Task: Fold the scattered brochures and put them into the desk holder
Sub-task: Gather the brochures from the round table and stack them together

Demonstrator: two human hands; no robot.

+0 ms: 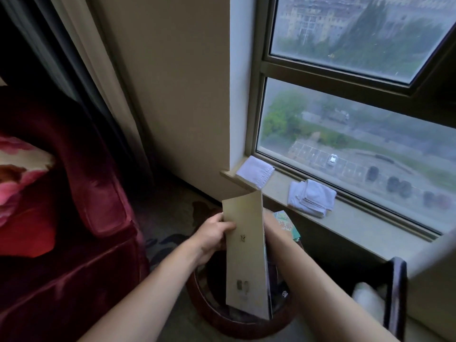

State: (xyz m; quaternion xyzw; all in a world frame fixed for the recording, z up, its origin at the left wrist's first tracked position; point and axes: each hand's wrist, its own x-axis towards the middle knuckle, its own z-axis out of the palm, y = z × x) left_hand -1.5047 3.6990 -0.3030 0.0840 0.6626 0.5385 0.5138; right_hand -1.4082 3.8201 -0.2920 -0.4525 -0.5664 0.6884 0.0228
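Both-handed: left hand (pixel 214 232) fingers clamped on brochure's (pixel 246 257) left edge; right hand hidden behind it, fingers can't tell. Towels (pixel 311 197) on windowsill (pixel 365 228).

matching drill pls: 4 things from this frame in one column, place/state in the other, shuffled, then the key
Things:
1. beige brochure
2. folded white towel
3. floral cushion
4. colourful brochure

Places/states:
A. lying on the windowsill
B. on the red armchair
C. held upright, left hand gripping its left edge
D. partly hidden behind the right forearm

Pairs: 1-C, 2-A, 3-B, 4-D

The right hand itself is hidden behind the beige brochure.
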